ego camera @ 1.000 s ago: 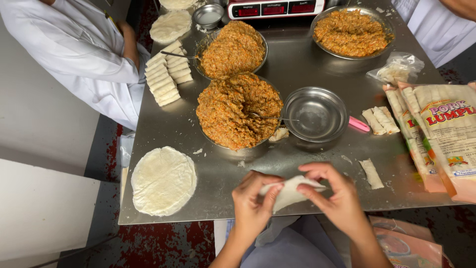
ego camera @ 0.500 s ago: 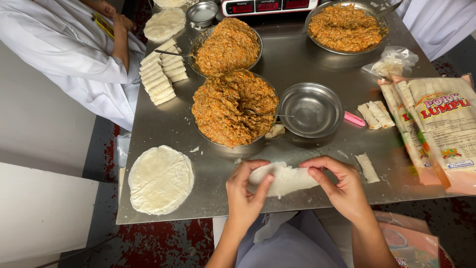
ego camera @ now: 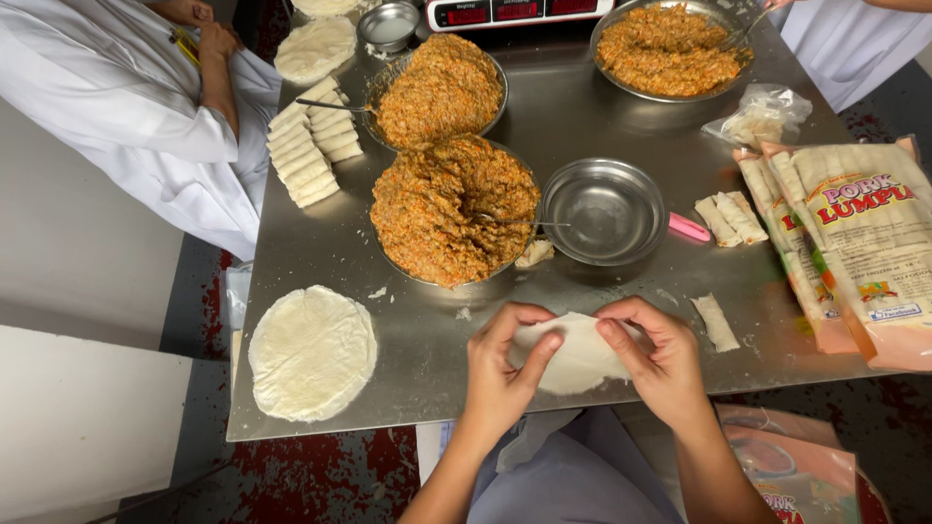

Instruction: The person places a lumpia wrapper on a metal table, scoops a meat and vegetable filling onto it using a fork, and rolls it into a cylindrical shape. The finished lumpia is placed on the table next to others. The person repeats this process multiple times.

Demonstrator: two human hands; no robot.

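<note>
Down at the near edge of the steel table (ego camera: pixel 427 388), both hands work a thin white wrapper (ego camera: pixel 573 354): the left hand (ego camera: pixel 500 374) pinches its left side, fingers curled narrow, and the right hand (ego camera: pixel 655 359) grips the right edge the same way. It looks light, limp and easy to tear, so fingertip holds at the edges suit it best. Over on the right lie long printed packages (ego camera: pixel 864 252) in cream, orange and red, with a clear bag (ego camera: pixel 762 116) beyond them.
</note>
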